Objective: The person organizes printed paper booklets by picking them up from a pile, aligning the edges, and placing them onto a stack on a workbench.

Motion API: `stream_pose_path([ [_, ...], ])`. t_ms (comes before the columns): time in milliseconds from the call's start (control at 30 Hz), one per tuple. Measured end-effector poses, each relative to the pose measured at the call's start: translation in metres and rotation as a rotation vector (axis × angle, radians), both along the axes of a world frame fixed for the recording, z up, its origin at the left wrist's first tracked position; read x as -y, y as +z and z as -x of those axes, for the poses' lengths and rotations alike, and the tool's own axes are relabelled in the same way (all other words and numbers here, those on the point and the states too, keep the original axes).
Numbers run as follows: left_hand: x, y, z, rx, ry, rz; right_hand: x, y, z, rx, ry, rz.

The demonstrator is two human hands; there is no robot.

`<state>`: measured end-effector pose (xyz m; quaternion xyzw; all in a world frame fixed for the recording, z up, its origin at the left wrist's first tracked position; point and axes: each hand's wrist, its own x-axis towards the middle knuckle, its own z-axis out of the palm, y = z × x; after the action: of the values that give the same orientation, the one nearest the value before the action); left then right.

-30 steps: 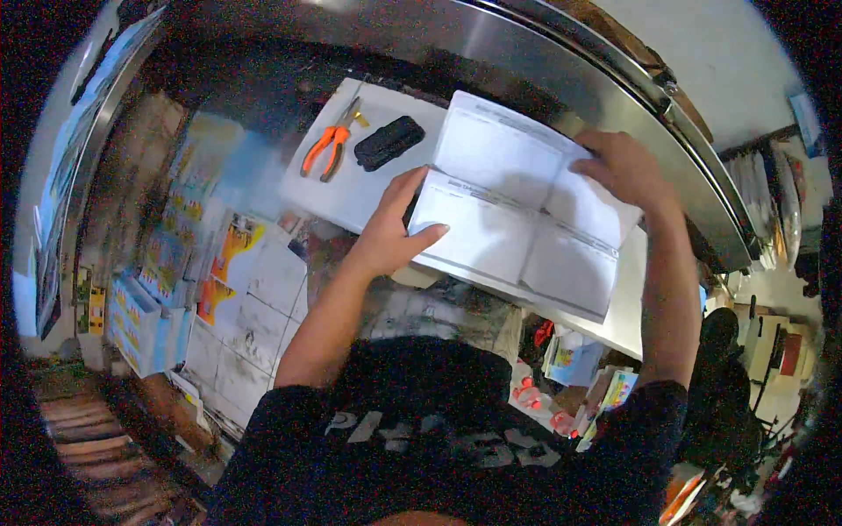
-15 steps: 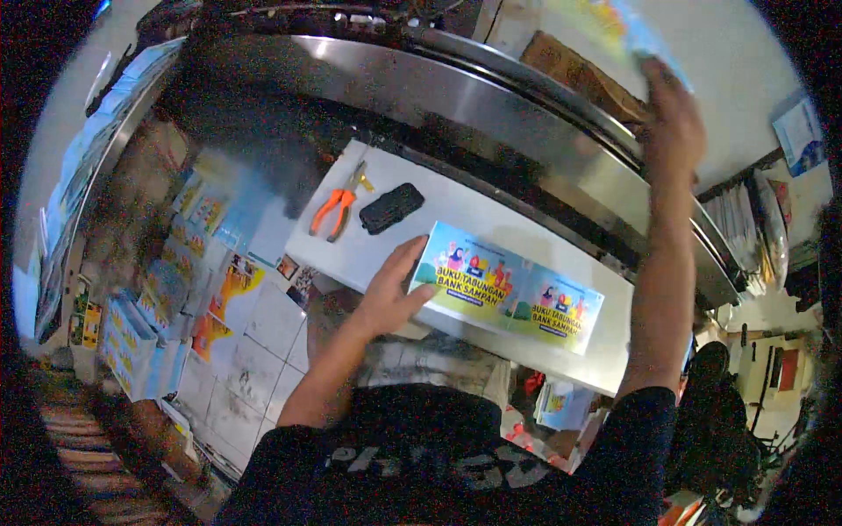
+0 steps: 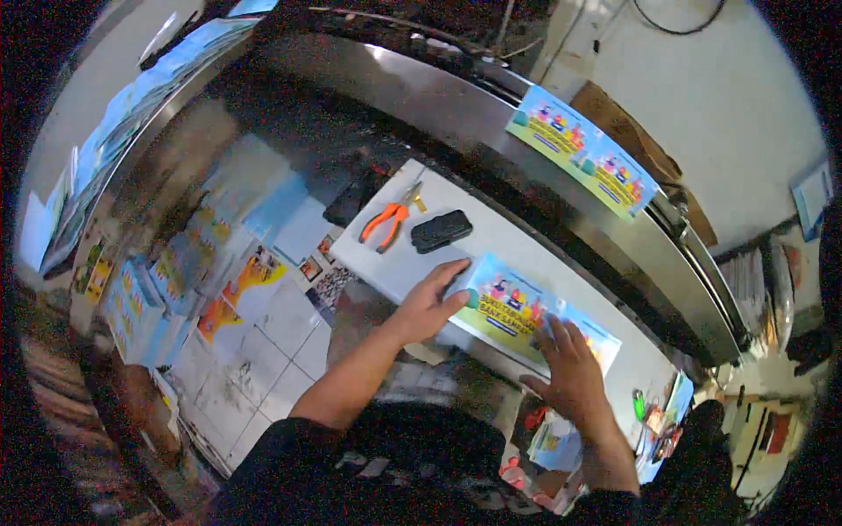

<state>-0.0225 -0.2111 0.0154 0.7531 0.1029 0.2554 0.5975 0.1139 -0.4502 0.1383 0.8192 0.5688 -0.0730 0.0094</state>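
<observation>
"Right hand [image 3: 568, 364] has left a printed sheet [image 3: 583, 149] on the metal ledge [image 3: 438, 92] and dropped onto the paper stack [image 3: 509, 298]. Which way, in the head view?"

"Cover up, dark lettering upright to the wearer, long axis along the bench's [image 3: 381, 263] front edge. Left hand [image 3: 438, 302] grasps its left end; right rests spread, unclenched."

Head view, left fisheye of a pair, looks down at close range on left hand [image 3: 430, 304] and right hand [image 3: 572, 373], mid-frame; forearms [image 3: 355, 377] enter from lower edge; metal band [image 3: 430, 85] bows across upper frame.
</observation>
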Motion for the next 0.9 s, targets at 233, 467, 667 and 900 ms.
stream_pose_path([
  [233, -0.007, 0.005, -0.011, -0.051, -0.042, -0.038, 0.012, -0.012, 0.004, -0.147, -0.046, -0.060],
  [467, -0.015, 0.007, -0.009, -0.040, -0.139, -0.112, 0.011, -0.028, 0.004, 0.082, -0.083, 0.008],
  [667, -0.019, -0.005, -0.007, 0.057, -0.201, -0.261, 0.007, 0.015, -0.024, -0.218, 0.033, -0.145],
  [900, -0.013, -0.008, -0.009, 0.053, -0.129, -0.511, -0.005, 0.065, -0.089, 0.077, -0.149, -0.071],
])
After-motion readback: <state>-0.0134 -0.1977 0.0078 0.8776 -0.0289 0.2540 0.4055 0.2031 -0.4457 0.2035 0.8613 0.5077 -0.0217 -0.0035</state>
